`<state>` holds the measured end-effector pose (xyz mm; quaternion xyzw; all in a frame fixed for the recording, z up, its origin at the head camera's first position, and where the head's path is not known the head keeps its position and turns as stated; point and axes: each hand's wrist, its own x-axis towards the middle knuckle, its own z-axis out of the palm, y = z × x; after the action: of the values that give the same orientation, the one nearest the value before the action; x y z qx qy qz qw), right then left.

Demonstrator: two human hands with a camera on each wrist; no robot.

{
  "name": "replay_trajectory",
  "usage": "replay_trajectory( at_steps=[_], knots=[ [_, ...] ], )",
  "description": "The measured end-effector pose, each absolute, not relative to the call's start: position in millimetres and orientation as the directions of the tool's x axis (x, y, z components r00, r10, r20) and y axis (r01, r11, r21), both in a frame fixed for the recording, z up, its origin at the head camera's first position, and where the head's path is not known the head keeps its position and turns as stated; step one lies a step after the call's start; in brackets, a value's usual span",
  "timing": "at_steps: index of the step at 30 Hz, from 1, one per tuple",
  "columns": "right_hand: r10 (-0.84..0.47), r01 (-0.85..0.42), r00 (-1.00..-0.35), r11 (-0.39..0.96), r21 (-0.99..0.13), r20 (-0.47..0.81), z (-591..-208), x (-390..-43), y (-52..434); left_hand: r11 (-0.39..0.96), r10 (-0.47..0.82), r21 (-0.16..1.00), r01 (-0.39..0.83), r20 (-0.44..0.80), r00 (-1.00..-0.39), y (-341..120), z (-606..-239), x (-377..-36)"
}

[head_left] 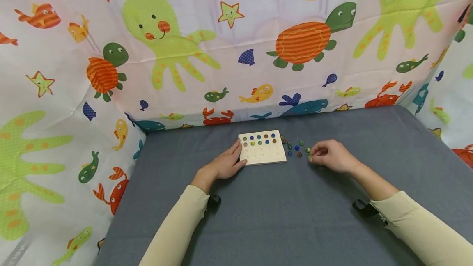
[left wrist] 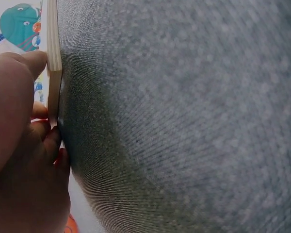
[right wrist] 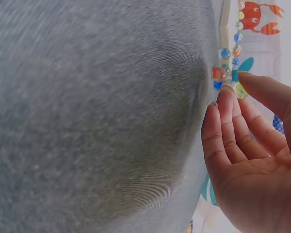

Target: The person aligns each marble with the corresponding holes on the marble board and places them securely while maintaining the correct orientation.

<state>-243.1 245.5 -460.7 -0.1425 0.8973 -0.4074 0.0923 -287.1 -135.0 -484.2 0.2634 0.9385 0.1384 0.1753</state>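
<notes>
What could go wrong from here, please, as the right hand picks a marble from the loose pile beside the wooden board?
The right hand pinches a yellow-green marble only at the fingertips; a round marble could slip from so light a grip. The loose marbles lie close together on the grey cloth, so the fingers could knock neighbours rolling. The left hand only rests against the wooden board at its edge; a nudge might shift it and unseat marbles already in its holes.

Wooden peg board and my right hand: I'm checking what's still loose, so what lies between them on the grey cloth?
In the head view, loose glass marbles lie scattered between the wooden board and the right hand.
</notes>
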Motion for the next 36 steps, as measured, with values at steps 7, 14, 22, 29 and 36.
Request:
replay_trajectory(
  at_steps=[7,14,22,29,36],
  knots=[
    [-0.305,-0.159,-0.951,0.630,-0.760,-0.053,-450,-241,238,0.815,0.556,0.357,0.458,-0.253,-0.792,-136,-483,-287],
    [-0.294,-0.152,-0.955,0.611,-0.776,-0.044,-447,-242,230,0.818,0.554,0.351,0.456,-0.264,-0.790,-136,-482,-287],
    [-0.318,-0.158,-0.947,0.590,-0.792,-0.048,-442,-246,221,0.818,0.551,0.370,0.441,-0.283,-0.785,-137,-480,-289],
    [-0.314,-0.159,-0.948,0.589,-0.793,-0.043,-437,-246,212,0.814,0.556,0.377,0.443,-0.283,-0.782,-138,-484,-290],
    [-0.324,-0.162,-0.945,0.582,-0.797,-0.045,-437,-251,204,0.810,0.561,0.378,0.449,-0.273,-0.782,-137,-481,-288]
  ],
)
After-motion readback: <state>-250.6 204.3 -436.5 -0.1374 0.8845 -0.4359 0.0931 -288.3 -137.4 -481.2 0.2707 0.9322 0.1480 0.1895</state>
